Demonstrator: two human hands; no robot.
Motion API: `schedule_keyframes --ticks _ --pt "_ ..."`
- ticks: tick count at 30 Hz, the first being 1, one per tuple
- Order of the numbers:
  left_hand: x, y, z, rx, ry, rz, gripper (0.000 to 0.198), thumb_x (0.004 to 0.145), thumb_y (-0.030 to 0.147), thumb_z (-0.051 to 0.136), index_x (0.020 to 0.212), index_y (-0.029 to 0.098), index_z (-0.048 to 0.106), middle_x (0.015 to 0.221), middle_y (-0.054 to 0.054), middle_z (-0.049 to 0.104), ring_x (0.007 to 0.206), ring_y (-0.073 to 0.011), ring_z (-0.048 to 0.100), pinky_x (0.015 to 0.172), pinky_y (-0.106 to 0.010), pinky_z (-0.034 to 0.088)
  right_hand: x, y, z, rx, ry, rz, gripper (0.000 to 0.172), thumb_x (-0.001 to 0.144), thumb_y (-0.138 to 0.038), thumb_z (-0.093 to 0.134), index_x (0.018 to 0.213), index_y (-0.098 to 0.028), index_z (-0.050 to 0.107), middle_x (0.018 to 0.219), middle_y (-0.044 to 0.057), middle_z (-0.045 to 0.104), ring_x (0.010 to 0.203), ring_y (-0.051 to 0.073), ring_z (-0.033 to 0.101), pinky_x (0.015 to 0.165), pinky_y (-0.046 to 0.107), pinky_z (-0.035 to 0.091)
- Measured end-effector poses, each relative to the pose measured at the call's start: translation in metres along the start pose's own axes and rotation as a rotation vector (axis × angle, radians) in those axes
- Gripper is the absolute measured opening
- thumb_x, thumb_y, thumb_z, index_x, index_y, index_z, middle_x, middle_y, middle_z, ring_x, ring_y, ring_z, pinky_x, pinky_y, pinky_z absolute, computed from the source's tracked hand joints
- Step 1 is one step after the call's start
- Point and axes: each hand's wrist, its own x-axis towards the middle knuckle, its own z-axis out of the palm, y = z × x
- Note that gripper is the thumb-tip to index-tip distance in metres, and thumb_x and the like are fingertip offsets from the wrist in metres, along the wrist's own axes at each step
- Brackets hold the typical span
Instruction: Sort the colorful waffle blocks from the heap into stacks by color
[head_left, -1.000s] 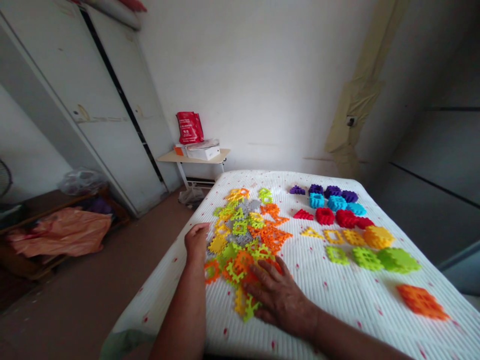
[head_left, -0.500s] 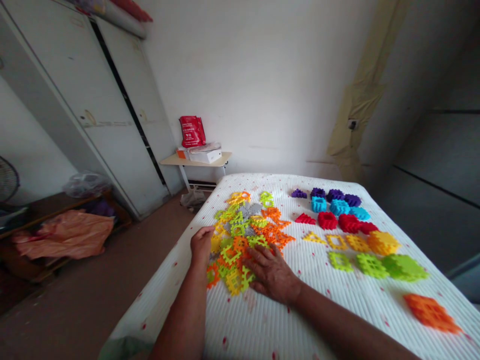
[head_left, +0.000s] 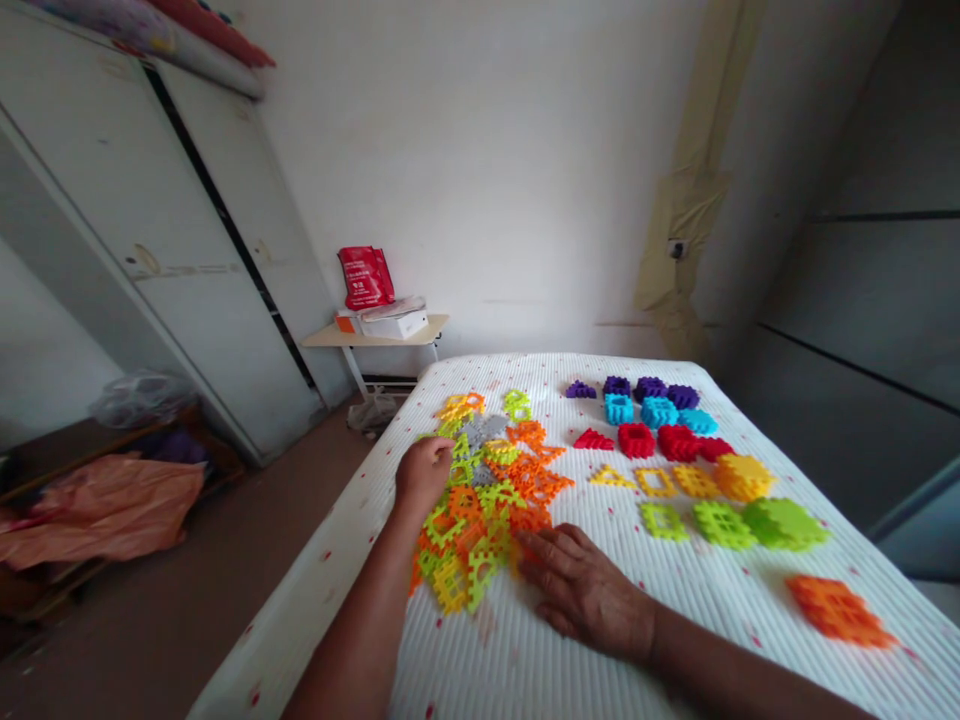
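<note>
A heap of interlocking plastic building pieces (head_left: 450, 580) in lime green, yellow, orange and grey lies on the white bedspread (head_left: 487, 670). My left hand (head_left: 424, 470) is over the heap's left edge, fingers curled together; whatever they may hold is hidden. At the heap's lower right, my right hand (head_left: 589, 590) reaches in with fingers stretched and thumb apart. Its fingertips rest on an orange piece (head_left: 530, 518), slightly blurred. Grey pieces (head_left: 482, 430) show at the far part of the heap, beside more orange pieces (head_left: 541, 480).
To the right, sorted rows hold purple (head_left: 651, 389), blue (head_left: 658, 412), red (head_left: 678, 443), yellow (head_left: 742, 477) and green pieces (head_left: 785, 524). An orange stack (head_left: 840, 608) sits nearer. Behind the bed, a small table (head_left: 375, 335) bears a red bag (head_left: 366, 277).
My right hand has slid from on top of the heap to its lower right edge. The left hand has shifted right over the pieces. The view has turned slightly right.
</note>
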Motion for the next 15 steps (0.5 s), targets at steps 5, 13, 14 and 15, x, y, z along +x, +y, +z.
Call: schedule_keyframes --ticks 5,13,14,15 --pt "0.048 0.037 0.044 0.214 -0.193 0.051 0.017 0.067 0.025 0.063 0.082 0.023 0.07 0.096 -0.008 0.07 0.102 -0.0267 0.057 0.09 -0.036 0.039 -0.019 0.003 -0.006 0.006 0.006 0.081 0.036 0.089 -0.031 0.044 0.121 -0.017 0.053 0.137 0.01 0.045 0.112 0.025 0.049 0.091 0.039 0.041" --pt "0.082 0.051 0.097 0.483 -0.408 -0.022 0.032 0.085 0.033 0.054 0.111 0.015 0.055 0.114 -0.009 0.057 0.101 -0.0209 0.056 0.085 -0.044 0.047 -0.016 0.001 -0.006 0.057 0.002 0.167 0.036 0.09 -0.036 0.039 0.119 -0.021 0.055 0.135 0.007 0.048 0.109 0.023 0.051 0.091 0.038 0.041" --pt "0.083 0.051 0.099 0.498 -0.425 -0.026 0.033 0.086 0.034 0.053 0.114 0.015 0.053 0.116 -0.009 0.056 0.1 -0.0203 0.056 0.084 -0.043 0.049 -0.015 0.002 -0.007 0.05 -0.018 0.164 0.037 0.091 -0.037 0.039 0.12 -0.021 0.055 0.135 0.007 0.047 0.11 0.023 0.051 0.091 0.038 0.041" --pt "0.085 0.051 0.1 0.508 -0.44 -0.029 0.034 0.086 0.034 0.053 0.115 0.016 0.052 0.116 -0.009 0.055 0.1 -0.0202 0.057 0.083 -0.042 0.049 -0.015 0.003 -0.008 0.04 -0.04 0.159 0.037 0.091 -0.037 0.038 0.12 -0.02 0.054 0.136 0.007 0.046 0.11 0.023 0.05 0.091 0.038 0.041"
